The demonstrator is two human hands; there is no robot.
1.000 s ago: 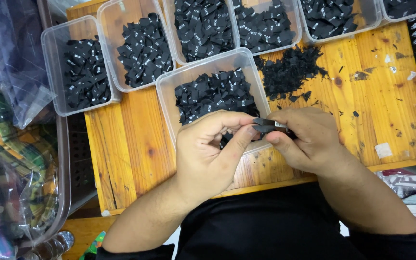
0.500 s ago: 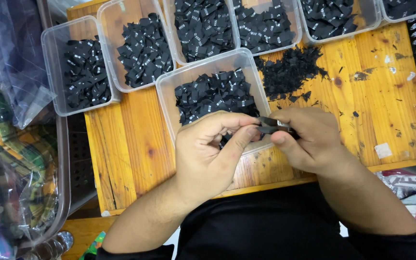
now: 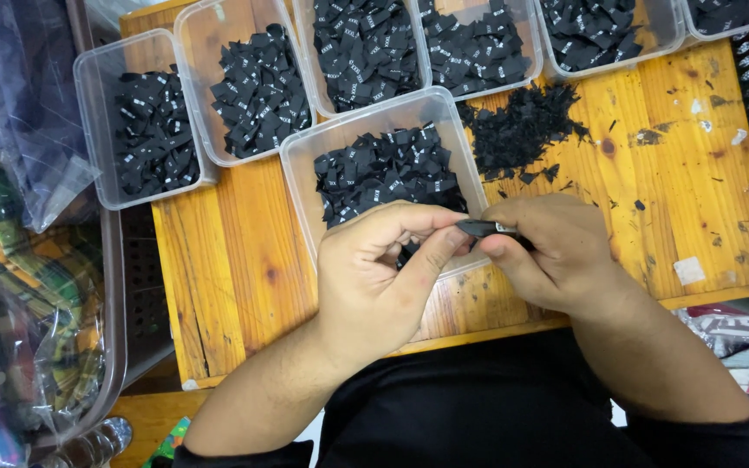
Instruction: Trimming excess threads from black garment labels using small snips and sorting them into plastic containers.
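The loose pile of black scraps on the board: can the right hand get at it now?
Probably yes: the pile of black scraps lies uncovered just beyond the right hand, though that hand pinches a small black piece.

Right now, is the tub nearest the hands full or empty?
Partly full: the tub holds a heap of black labels, with bare bottom showing.
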